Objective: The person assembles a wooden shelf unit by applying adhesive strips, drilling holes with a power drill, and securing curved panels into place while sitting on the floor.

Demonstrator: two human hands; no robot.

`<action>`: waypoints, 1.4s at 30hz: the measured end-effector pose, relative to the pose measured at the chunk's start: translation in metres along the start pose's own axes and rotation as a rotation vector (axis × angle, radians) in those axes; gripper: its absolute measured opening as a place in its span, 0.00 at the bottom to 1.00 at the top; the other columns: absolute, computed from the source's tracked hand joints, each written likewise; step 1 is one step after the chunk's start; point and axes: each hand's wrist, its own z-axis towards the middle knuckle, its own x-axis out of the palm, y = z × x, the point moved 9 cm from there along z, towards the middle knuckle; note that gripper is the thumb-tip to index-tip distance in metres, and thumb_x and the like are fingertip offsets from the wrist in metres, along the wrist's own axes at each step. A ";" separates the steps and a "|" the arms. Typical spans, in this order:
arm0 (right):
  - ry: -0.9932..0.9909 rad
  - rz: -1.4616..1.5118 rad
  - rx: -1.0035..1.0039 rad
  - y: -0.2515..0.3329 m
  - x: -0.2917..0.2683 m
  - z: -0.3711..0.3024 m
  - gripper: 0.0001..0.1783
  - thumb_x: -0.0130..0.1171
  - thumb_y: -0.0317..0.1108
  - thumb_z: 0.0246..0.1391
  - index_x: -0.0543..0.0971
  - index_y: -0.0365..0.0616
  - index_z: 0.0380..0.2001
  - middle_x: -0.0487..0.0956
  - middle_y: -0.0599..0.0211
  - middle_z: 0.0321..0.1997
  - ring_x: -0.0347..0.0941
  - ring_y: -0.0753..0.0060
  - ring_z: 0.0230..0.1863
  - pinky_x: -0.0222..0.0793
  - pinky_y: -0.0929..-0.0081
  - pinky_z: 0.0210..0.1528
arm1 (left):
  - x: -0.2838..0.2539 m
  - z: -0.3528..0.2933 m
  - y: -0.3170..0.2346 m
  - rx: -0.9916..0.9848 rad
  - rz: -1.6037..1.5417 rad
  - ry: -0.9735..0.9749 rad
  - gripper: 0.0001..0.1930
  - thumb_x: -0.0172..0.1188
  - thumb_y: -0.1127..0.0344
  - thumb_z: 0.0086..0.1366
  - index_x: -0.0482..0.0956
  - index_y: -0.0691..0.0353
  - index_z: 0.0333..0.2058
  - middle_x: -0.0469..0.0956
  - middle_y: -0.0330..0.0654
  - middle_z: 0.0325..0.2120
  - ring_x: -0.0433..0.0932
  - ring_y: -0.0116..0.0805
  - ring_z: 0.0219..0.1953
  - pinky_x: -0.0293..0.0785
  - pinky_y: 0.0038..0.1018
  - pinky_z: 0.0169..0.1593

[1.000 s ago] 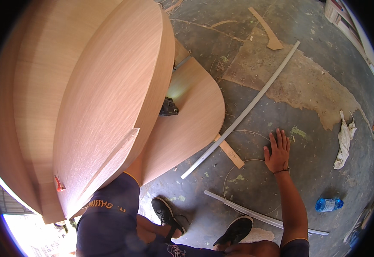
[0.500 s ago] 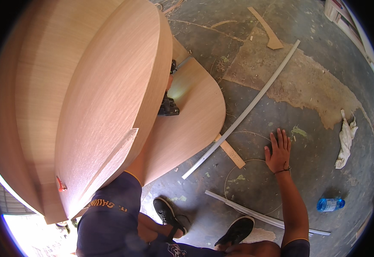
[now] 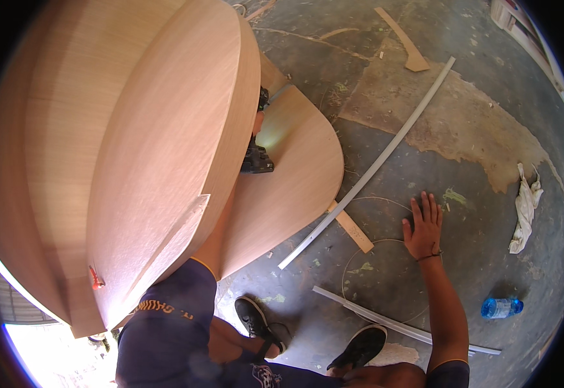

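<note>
Behind the curved edge of a big wood-grain panel (image 3: 165, 123), my left hand (image 3: 257, 123) is mostly hidden; a bit of its fingers shows, wrapped round a black cordless drill (image 3: 257, 160). The drill's light shines on a flat wood-grain board (image 3: 301, 149) with a rounded end, and a thin metal bit or shaft (image 3: 278, 94) points away from its head. What the tip touches is hard to make out. My right hand (image 3: 424, 233) lies flat on the grey floor with fingers stretched out, holding nothing. A thin cord or wire (image 3: 385, 241) loops close beside it.
A long pale strip (image 3: 372, 168) crosses the floor over a short wood piece (image 3: 354, 233). Another strip (image 3: 385, 320) lies by my shoes. To the right are a blue bottle (image 3: 500, 308) and a white rag (image 3: 525, 210). A wood offcut (image 3: 405, 42) lies farther off.
</note>
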 end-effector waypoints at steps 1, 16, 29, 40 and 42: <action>0.005 -0.007 0.005 -0.003 0.000 -0.001 0.27 0.51 0.43 0.55 0.67 0.48 0.59 0.58 0.56 0.68 0.48 0.50 0.70 0.41 0.52 0.69 | 0.006 -0.001 -0.003 0.001 -0.009 0.005 0.20 0.61 0.58 0.55 0.77 0.75 0.34 0.80 0.53 0.24 0.81 0.40 0.21 0.77 0.33 0.33; -0.036 0.017 -0.027 0.002 0.003 -0.001 0.27 0.50 0.43 0.56 0.68 0.48 0.58 0.59 0.55 0.67 0.49 0.50 0.70 0.42 0.52 0.69 | -0.004 0.004 0.004 -0.012 -0.040 0.033 0.20 0.61 0.59 0.56 0.76 0.77 0.33 0.79 0.53 0.23 0.80 0.39 0.20 0.75 0.33 0.30; -0.008 0.007 -0.019 -0.001 0.005 -0.001 0.28 0.50 0.44 0.56 0.67 0.48 0.59 0.58 0.56 0.68 0.48 0.51 0.70 0.41 0.52 0.70 | -0.002 -0.001 -0.001 -0.033 0.012 0.067 0.20 0.61 0.59 0.57 0.76 0.77 0.33 0.79 0.52 0.23 0.80 0.38 0.20 0.75 0.33 0.31; -0.038 0.031 -0.036 0.004 0.001 0.000 0.28 0.51 0.44 0.55 0.68 0.47 0.58 0.59 0.55 0.67 0.48 0.50 0.70 0.41 0.51 0.69 | -0.006 0.005 0.011 -0.022 -0.001 0.016 0.20 0.61 0.58 0.57 0.76 0.75 0.35 0.79 0.54 0.25 0.81 0.40 0.23 0.76 0.34 0.34; -0.048 0.034 -0.040 0.005 0.001 0.000 0.28 0.51 0.44 0.54 0.69 0.47 0.57 0.59 0.55 0.67 0.49 0.50 0.70 0.42 0.51 0.69 | -0.011 0.000 0.009 -0.003 0.074 -0.039 0.20 0.61 0.57 0.57 0.76 0.74 0.35 0.79 0.54 0.26 0.81 0.41 0.23 0.76 0.35 0.34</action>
